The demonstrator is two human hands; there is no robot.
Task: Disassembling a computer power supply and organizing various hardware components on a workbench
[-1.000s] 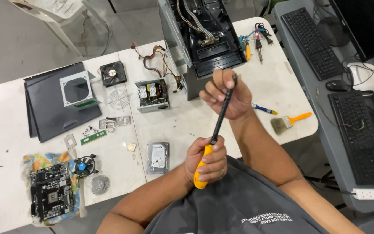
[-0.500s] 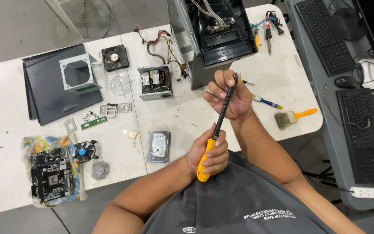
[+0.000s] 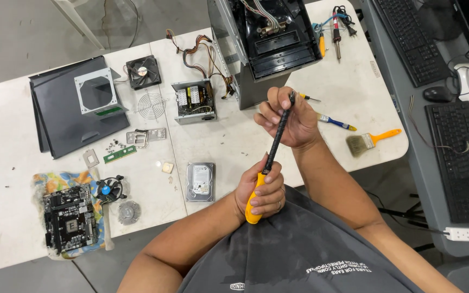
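Both hands (image 3: 278,157) same as before, L gripping screwdriver (image 3: 270,157) handle, R pinching tip

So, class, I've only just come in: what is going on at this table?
A person holds a long screwdriver in both hands above a white table. The left hand grips the yellow handle, and the right hand pinches the black shaft near its tip. An opened computer case stands beyond the hands. Taken-out parts lie spread on the table: a power supply, a hard drive, a case fan and a motherboard on a patterned cloth. A paintbrush lies to the right.
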